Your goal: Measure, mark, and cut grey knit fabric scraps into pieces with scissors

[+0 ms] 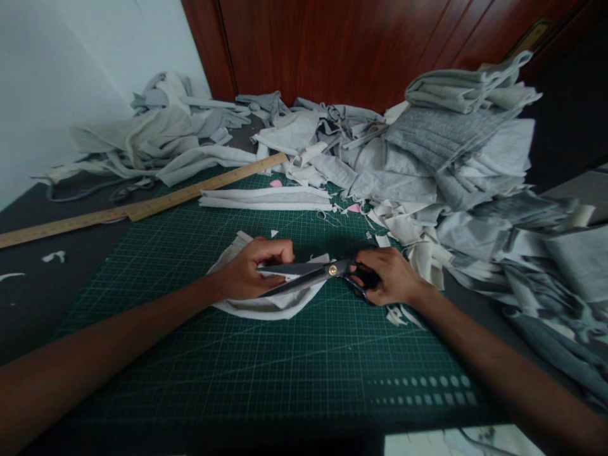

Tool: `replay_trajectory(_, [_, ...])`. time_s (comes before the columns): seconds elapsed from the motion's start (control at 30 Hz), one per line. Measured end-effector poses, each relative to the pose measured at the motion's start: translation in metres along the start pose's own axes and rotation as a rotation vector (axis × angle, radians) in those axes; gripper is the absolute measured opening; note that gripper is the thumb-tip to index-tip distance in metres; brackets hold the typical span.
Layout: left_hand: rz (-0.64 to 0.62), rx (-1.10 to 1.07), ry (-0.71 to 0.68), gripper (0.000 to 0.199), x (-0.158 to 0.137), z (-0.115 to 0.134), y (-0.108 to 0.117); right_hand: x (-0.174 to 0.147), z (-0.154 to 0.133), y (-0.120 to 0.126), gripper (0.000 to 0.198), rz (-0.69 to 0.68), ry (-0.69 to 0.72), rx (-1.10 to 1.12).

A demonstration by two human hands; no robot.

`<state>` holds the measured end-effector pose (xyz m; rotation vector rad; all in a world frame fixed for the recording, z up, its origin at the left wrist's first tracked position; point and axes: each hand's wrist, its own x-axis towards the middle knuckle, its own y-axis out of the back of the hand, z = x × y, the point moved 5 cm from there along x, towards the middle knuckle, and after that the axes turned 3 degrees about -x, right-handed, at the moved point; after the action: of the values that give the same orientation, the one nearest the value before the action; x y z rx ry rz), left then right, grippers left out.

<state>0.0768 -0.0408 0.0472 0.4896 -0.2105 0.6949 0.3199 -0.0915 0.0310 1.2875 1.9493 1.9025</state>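
My right hand (392, 275) is closed around the black handles of a pair of scissors (313, 276), whose blades point left and stand slightly apart. A light grey piece of fabric (280, 307) lies curved on the green cutting mat (285, 373), partly under the blades. Pinched at the fabric's left part, my left hand (251, 266) has its fingers bent beside the blade tips. The fingers hide some of the fabric and the ends of the blades. Behind both hands rests a folded pale fabric strip (266, 199).
A wooden ruler (204, 185) lies slantwise across the mat's back left. Heaped grey fabric (137, 133) sits at the back left, and a taller fabric pile (456, 139) at the right. Small cream scraps (413, 231) lie along the mat's right edge. A wooden door (323, 50) stands behind.
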Motion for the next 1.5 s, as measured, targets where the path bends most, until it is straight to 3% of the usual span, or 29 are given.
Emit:
replay_trajectory(0.33, [-0.018, 0.004, -0.013, 0.059, 0.0005, 0.0007, -0.0009, -0.001, 0.0011, -0.0008, 0.009, 0.011, 0.011, 0.003])
replay_trajectory(0.97, [-0.115, 0.043, -0.036, 0.052, -0.001, 0.0038, -0.0044, -0.0002, -0.001, 0.0008, 0.008, 0.062, 0.023, -0.011])
replay_trajectory(1.17, [-0.145, 0.179, -0.025, 0.042, -0.0036, 0.0006, -0.004, 0.0021, -0.004, 0.0035, 0.009, 0.071, 0.054, -0.015])
replay_trajectory(1.33, [-0.117, 0.294, -0.113, 0.038, -0.0073, 0.0007, -0.0021, 0.0032, -0.0047, 0.0046, 0.008, 0.073, 0.055, -0.019])
replay_trajectory(1.5, [-0.083, 0.321, -0.224, 0.048, -0.0082, 0.0051, -0.003, 0.0026, -0.0044, 0.0037, 0.008, 0.064, 0.041, -0.021])
